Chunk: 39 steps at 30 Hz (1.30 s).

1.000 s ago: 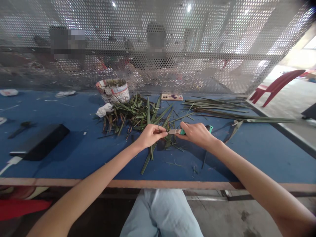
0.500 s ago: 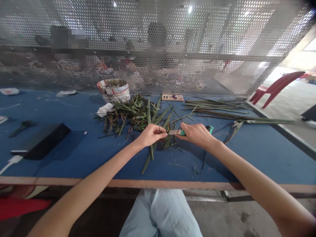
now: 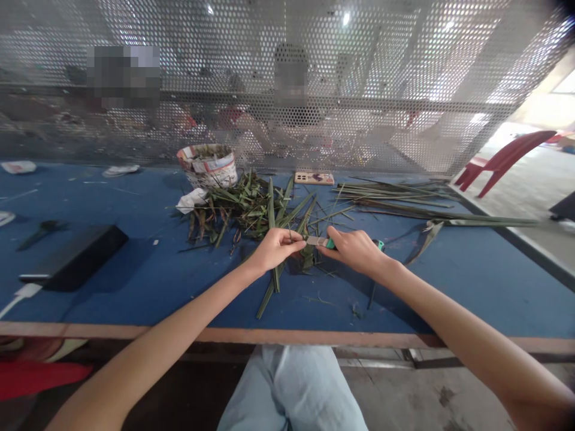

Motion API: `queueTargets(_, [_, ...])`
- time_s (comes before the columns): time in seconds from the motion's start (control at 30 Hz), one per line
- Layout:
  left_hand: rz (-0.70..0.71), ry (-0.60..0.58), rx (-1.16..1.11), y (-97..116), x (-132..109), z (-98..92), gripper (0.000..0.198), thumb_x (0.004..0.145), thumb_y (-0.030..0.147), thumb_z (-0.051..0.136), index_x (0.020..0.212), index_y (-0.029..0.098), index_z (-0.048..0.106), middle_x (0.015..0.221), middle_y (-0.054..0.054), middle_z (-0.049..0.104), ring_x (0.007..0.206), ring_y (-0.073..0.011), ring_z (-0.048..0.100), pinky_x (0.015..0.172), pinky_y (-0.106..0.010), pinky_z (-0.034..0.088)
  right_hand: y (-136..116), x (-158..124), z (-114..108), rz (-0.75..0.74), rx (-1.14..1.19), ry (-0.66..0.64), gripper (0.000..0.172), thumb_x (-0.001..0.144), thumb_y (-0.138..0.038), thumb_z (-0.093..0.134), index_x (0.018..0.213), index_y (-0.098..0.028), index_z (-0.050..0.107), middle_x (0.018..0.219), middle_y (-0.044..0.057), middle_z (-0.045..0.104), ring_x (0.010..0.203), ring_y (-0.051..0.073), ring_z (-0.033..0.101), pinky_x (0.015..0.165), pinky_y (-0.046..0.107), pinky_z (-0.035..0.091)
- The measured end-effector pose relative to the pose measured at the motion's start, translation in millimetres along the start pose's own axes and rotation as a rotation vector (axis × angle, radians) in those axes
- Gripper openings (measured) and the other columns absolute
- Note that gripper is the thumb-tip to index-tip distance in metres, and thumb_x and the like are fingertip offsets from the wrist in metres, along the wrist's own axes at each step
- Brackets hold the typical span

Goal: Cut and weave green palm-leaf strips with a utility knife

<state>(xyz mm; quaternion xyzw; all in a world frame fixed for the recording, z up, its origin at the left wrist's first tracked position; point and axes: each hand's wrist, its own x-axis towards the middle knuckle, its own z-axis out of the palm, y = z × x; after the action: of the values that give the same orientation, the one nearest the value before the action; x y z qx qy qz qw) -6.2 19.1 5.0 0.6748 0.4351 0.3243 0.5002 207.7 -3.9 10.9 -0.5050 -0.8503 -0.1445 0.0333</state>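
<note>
We are sitting at a blue surface [image 3: 135,305], with a heap of cut palm leaves [image 3: 238,206] just ahead, beside a paper-wrapped basket [image 3: 207,167]. Our right fingers [image 3: 344,239] are curling closed around a teal-handled utility knife [image 3: 331,243], its long axis lying level and its blade pointing left. Our left fingers [image 3: 287,242] are pinching what looks like a thin leaf strip [image 3: 290,234], which is standing just beyond the blade tip, nearer the left fingers than the right

The blue table [image 3: 135,311] carries palm leaves [image 3: 238,209], a paper-covered tub [image 3: 207,167] (crumpled) and a black box [image 3: 74,257].
</note>
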Motion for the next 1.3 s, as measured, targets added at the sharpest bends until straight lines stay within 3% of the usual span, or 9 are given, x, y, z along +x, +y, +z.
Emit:
queueTargets(0.2, [-0.031,0.003,-0.031,1,-1,1.0,0.011,0.077,0.026,0.068,0.078,0.015,0.07,0.068,-0.004,0.069,0.064,-0.0138,0.065,0.065,-0.025,0.054,3,0,4,-0.037,-0.03,0.077,0.047,0.097,-0.053,0.024,0.094,-0.014,0.049,0.07,0.008,0.067,0.054,0.018,0.059,0.051,0.028,0.009])
queueTargets(0.6, [0.01,-0.019,-0.017,-3,0,0.7,0.015,0.078,0.029,0.067,0.081,0.015,0.07,0.071,-0.004,0.07,0.065,-0.0133,0.065,0.065,-0.025,0.053,1,0,2,0.008,-0.007,0.047,0.046,0.096,-0.054,0.026,0.095,-0.014,0.05,0.071,0.008,0.068,0.056,0.018,0.059,0.051,0.028,0.009])
queueTargets(0.87, [0.072,-0.035,0.072,-2,0,-0.5,0.016,0.078,0.03,0.065,0.08,0.015,0.07,0.07,-0.004,0.068,0.064,-0.0139,0.064,0.063,-0.025,0.052,10,1,3,-0.055,-0.049,0.142,0.045,0.096,-0.054,0.03,0.091,-0.015,0.052,0.071,0.007,0.067,0.055,0.016,0.058,0.05,0.029,0.011])
queueTargets(1.3, [0.08,0.001,0.113,5,-2,-1.4,0.013,0.078,0.027,0.065,0.081,0.015,0.07,0.07,-0.005,0.069,0.063,-0.0138,0.063,0.061,-0.025,0.051,6,1,2,-0.04,-0.033,0.124,0.046,0.096,-0.055,0.028,0.093,-0.015,0.051,0.072,0.007,0.068,0.057,0.018,0.06,0.05,0.028,0.011])
